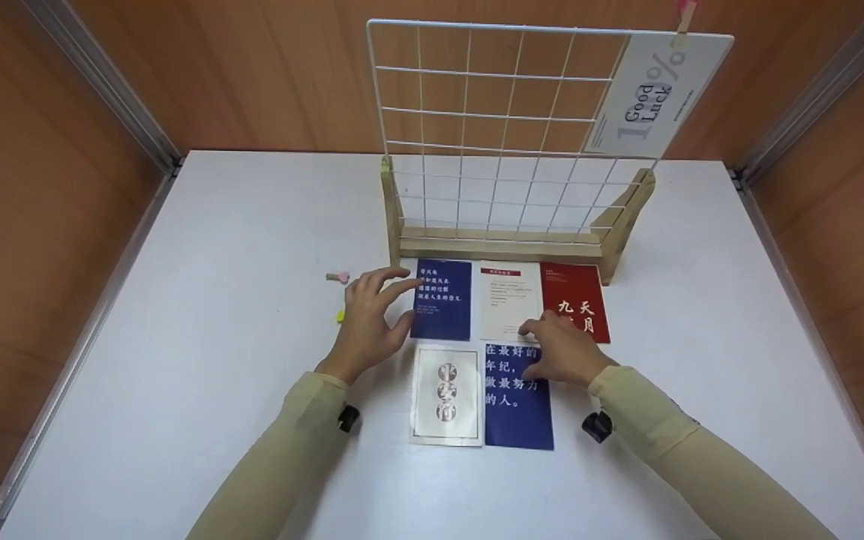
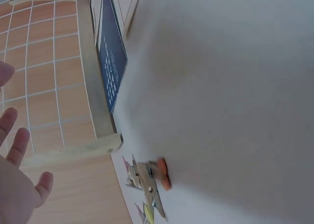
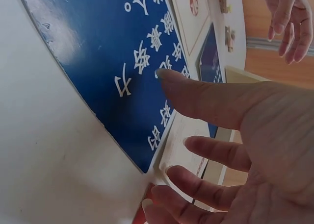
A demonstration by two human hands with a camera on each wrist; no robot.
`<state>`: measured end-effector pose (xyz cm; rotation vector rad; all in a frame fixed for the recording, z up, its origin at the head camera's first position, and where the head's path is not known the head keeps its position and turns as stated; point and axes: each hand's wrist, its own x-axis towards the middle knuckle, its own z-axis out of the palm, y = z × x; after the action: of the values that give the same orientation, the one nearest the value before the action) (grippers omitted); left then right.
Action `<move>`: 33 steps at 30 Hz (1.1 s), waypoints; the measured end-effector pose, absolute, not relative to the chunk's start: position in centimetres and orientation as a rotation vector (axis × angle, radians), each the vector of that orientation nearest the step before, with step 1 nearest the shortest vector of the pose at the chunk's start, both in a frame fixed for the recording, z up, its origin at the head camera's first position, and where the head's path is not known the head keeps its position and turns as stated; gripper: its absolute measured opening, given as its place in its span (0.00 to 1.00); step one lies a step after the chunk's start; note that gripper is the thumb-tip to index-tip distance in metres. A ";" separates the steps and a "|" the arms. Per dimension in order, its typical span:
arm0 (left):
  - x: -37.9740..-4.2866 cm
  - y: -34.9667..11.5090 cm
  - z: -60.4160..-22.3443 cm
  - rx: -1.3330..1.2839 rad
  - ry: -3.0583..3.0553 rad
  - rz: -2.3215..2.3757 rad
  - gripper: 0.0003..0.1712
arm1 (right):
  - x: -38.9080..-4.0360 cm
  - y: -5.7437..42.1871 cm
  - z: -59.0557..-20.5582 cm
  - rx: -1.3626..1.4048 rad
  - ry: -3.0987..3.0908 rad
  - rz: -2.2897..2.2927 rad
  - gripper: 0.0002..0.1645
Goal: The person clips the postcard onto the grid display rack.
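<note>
Beside the upper-left blue card [image 1: 447, 319], my left hand [image 1: 370, 326] hovers with its fingers spread and loosely bent, holding nothing. My right hand [image 1: 568, 349] is over the lower-right blue card [image 1: 518, 427] with white writing; its fingers are relaxed, and whether the thumb touches the card I cannot tell. That hand's fingers partly cover a red card [image 1: 571, 283] and reach the edge of a white card with a red heading [image 1: 508, 300]. A silver card [image 1: 428, 427] with round emblems lies at lower left. In the right wrist view, the thumb [image 3: 206, 99] hangs over the blue card.
A white wire grid [image 1: 492, 27] stands upright in a wooden stand [image 1: 499, 249] behind the cards. A clothespin [image 1: 685, 16] clips a "Good Luck" card [image 1: 638, 94] to its upper right. Small clothespins [image 2: 149, 185] lie left of the cards. Wooden panels [image 1: 49, 225] surround the white table [image 1: 237, 225].
</note>
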<state>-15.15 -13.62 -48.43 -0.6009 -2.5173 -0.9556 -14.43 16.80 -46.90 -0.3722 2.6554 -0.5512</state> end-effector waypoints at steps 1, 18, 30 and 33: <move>-15.0 -13.8 -48.6 -0.588 -2.521 -0.956 0.26 | -14.3 16.8 -47.0 -0.383 2.654 -0.544 0.38; -13.6 -17.6 -49.5 -0.406 -2.615 -1.058 0.31 | -14.1 16.5 -47.5 -0.449 2.644 -0.498 0.33; -12.5 -19.5 -50.0 -0.327 -2.685 -1.060 0.32 | -14.2 16.4 -47.7 -0.462 2.644 -0.465 0.30; -12.4 -20.0 -50.2 -0.315 -2.698 -1.046 0.32 | -14.3 16.3 -47.6 -0.454 2.637 -0.466 0.30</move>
<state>-12.42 -19.95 -50.19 -0.3148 -2.6976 -1.0461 -14.28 16.30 -47.56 -0.4536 2.6374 -0.4660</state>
